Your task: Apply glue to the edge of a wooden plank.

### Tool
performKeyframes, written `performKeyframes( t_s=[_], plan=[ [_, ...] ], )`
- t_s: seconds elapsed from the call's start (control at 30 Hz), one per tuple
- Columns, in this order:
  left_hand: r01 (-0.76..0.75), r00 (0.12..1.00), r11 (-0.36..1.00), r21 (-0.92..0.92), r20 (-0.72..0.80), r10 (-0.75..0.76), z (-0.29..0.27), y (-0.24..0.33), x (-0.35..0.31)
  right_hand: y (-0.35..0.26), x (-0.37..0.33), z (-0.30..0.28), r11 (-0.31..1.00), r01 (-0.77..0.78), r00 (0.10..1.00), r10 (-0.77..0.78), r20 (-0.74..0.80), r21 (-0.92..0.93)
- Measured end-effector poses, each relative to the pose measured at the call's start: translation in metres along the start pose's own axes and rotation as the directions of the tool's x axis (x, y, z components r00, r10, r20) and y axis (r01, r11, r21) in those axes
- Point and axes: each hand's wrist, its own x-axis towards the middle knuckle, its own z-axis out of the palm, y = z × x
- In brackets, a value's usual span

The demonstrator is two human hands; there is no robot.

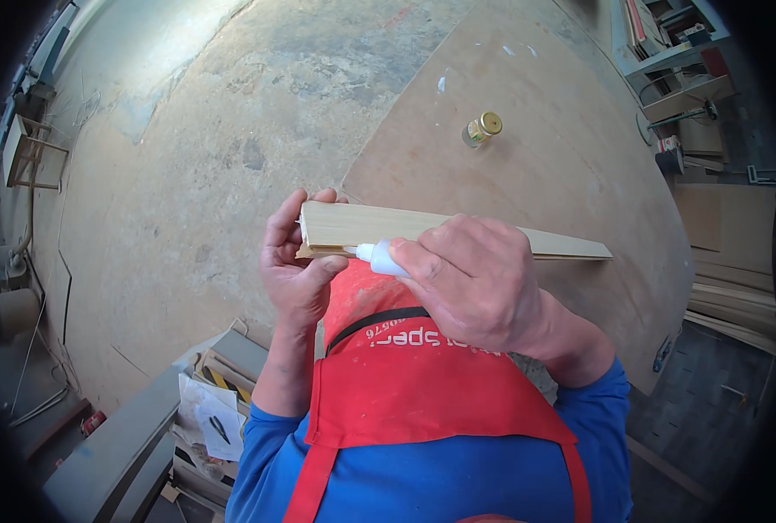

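Observation:
My left hand [292,261] grips the near end of a long pale wooden strip [388,223], thumb below and fingers behind it. The strip stretches to the right in front of my red apron and looks narrower toward its far end. A thin gap or second layer shows along its lower edge. In my right hand [479,279] is a small white squeeze bottle [388,258], held closed in the fingers. Its narrow nozzle points left and meets the strip's lower edge near my left thumb. The right hand covers part of the strip and most of the bottle.
A glass jar with a gold lid [482,129] stands on a brown sheet [571,148] beyond the strip. At lower left, a grey bench [113,458] holds papers [214,418] and tools. Shelves [676,52] and stacked boards [737,296] line the right side.

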Motion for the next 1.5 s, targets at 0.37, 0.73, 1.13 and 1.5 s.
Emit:
performKeyframes(
  t_s=[0.37,0.73,1.13,1.5],
  plan=[
    [0.003,1.0,1.0,-0.003,-0.018,-0.003,-0.005,-0.002,-0.004,0.015,-0.038,-0.013,0.998,-0.056,0.996,0.058,0.069,-0.02],
    [-0.011,0.999,0.999,0.041,-0.032,0.012,0.001,-0.003,-0.001,0.03,-0.091,-0.04,0.978,-0.195,0.98,0.198,0.032,-0.071],
    [-0.027,0.997,0.992,0.121,-0.074,0.036,0.009,-0.006,0.004,0.052,-0.161,-0.044,0.922,-0.382,0.907,0.387,-0.167,0.066],
    [-0.034,0.992,0.983,0.179,-0.114,0.056,0.008,-0.013,0.008,0.073,-0.358,0.038,0.166,-0.505,0.158,0.982,-0.098,0.847]
  ],
)
